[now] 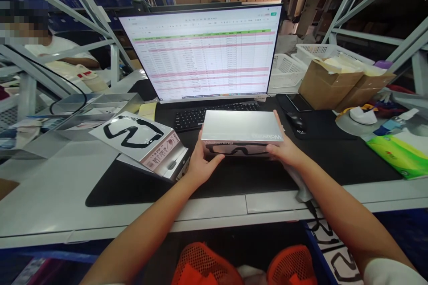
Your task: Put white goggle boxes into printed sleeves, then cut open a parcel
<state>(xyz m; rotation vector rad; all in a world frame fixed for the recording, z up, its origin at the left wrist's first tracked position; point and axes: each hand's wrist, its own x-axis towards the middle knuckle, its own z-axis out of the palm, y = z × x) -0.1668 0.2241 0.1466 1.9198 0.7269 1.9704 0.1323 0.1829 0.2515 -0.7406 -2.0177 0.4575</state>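
Observation:
Between both hands is a white glasses box (242,127), its front printed with dark wraparound glasses, raised over the desk in front of the keyboard. My left hand (202,160) grips its left end, thumb along the front lower edge. Around the right end closes my right hand (282,144), thumb on the printed front face. To the left, more boxes of the same kind (143,140) lie stacked at a slant on the black mat. A grey object (301,187), possibly a handheld scanner with a cable, is partly hidden under my right forearm.
Behind stand a keyboard (187,118) and a monitor (207,53) showing a spreadsheet. At right are a mouse (296,121), a phone (298,102), cardboard boxes (329,84) and a green packet (397,156). Grey trays (129,99) sit left. Another person (63,49) is at far left.

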